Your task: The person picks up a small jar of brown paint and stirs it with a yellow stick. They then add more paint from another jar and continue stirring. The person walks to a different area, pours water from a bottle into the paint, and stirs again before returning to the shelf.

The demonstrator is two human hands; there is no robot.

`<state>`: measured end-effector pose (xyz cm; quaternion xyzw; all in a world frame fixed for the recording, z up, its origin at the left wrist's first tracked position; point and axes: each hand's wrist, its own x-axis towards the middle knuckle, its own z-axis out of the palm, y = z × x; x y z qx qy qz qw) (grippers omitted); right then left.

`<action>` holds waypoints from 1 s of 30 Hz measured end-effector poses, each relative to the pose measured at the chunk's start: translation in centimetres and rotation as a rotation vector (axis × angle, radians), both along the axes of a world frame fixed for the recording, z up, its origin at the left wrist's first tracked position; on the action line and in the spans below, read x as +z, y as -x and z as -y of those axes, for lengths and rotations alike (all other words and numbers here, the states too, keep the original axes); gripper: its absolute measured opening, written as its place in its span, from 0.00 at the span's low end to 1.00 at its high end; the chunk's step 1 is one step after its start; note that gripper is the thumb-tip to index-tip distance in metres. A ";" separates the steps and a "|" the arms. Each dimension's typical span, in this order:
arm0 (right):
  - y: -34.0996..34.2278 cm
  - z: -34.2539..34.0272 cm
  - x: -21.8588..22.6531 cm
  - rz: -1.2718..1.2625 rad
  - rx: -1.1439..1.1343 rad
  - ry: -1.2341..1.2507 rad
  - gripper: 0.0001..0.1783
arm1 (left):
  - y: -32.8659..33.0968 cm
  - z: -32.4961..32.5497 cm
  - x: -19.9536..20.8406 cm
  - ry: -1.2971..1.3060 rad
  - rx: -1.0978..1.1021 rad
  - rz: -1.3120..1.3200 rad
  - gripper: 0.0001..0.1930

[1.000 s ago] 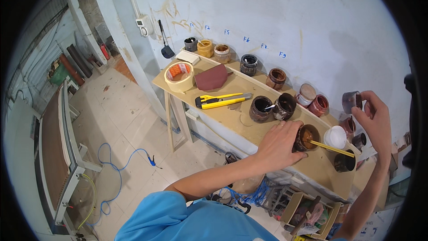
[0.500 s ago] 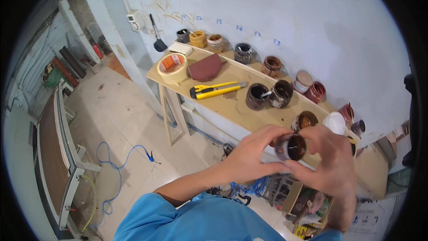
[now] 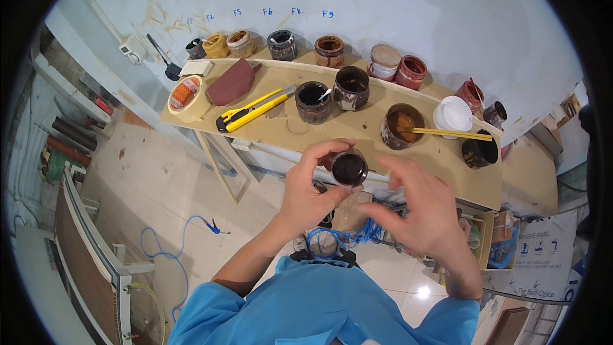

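My left hand point(image 3: 313, 182) grips a small jar point(image 3: 348, 168) with dark contents by its side, in front of the bench's near edge. Just right of the jar, my right hand point(image 3: 418, 207) is held apart from it with thumb and fingers spread. On the bench beyond the hands stand a brown-stained jar point(image 3: 397, 134) with a yellow stick point(image 3: 450, 133) across it, a dark jar point(image 3: 313, 105) with a white-tipped stick, and another dark stained jar point(image 3: 352, 89). A black pot point(image 3: 480, 152) sits toward the right end, beside a white tub point(image 3: 452, 115).
Two yellow utility knives point(image 3: 255, 110), a maroon folded sheet point(image 3: 231, 84) and a masking tape roll point(image 3: 188, 98) lie at the bench's left end. Several paint jars line the wall, including a yellow one point(image 3: 216, 45). A blue hose point(image 3: 167, 255) trails over the floor at left.
My right hand has come off the small jar and opened beside it. The view has shifted rightward, so the bench's right end shows more, with the jar still in my left hand.
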<state>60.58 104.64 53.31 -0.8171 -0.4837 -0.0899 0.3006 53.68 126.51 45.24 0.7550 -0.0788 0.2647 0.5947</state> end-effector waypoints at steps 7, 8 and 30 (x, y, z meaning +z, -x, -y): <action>-3.7 3.5 -3.3 -0.491 -0.322 -0.479 0.19 | -1.1 -0.3 1.3 0.018 0.019 -0.039 0.37; -4.3 3.3 -3.6 -0.535 -0.363 -0.551 0.16 | -1.3 -0.1 1.5 0.028 0.008 -0.059 0.36; -7.2 2.9 0.1 -0.403 -0.102 -0.829 0.17 | -3.8 1.5 3.1 -0.093 0.011 0.011 0.35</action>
